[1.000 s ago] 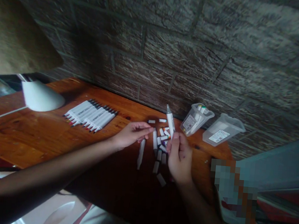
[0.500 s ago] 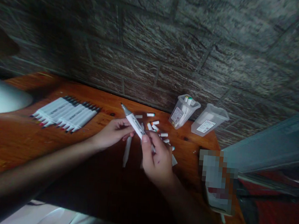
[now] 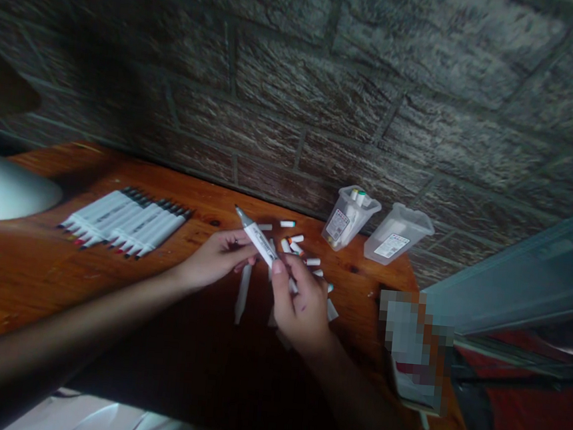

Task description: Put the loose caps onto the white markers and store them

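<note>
My right hand [image 3: 304,300] is closed round the rear of a white marker [image 3: 260,243]. The marker slants up to the left, with its dark uncapped tip at the upper end. Just left of it is my left hand [image 3: 220,259], its fingers curled together close to the barrel; what they hold, if anything, is hidden. Below these fingers lies another pale marker [image 3: 243,295]. Several loose white caps with coloured ends, among them an orange-ended cap [image 3: 296,238], are scattered behind and beside my right hand.
Rows of white markers [image 3: 126,218] lie side by side at the left, near a white rounded lamp base [image 3: 8,187]. Against the stone wall stand a clear plastic container [image 3: 349,220] with markers inside and a second clear container [image 3: 400,235]. A blurred-out phone-like object [image 3: 412,353] lies at the right edge.
Both hands and the marker stay almost in place; the marker has shifted very slightly down and right. The whole view has moved a little.
</note>
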`<action>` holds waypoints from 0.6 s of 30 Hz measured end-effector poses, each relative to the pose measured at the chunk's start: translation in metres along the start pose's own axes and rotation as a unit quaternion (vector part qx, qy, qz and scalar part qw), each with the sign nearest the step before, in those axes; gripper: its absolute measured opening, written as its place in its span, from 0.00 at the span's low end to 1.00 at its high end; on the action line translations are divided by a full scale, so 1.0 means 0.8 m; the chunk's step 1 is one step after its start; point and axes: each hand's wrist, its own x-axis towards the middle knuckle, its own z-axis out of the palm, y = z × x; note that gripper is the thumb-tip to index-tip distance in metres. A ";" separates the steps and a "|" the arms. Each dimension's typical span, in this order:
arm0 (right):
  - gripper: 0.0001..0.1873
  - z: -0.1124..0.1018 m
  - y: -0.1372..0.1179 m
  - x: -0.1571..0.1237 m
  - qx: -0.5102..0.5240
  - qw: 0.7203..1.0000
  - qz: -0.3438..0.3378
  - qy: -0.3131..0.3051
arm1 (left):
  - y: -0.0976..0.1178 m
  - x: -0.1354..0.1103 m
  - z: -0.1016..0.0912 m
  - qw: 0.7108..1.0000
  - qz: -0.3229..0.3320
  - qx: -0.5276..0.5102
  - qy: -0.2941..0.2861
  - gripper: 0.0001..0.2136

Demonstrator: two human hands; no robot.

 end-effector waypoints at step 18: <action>0.12 0.000 0.001 0.002 -0.017 0.998 0.000 -0.054 | 0.013 -0.003 0.005 0.991 0.038 0.096 -0.084 0.10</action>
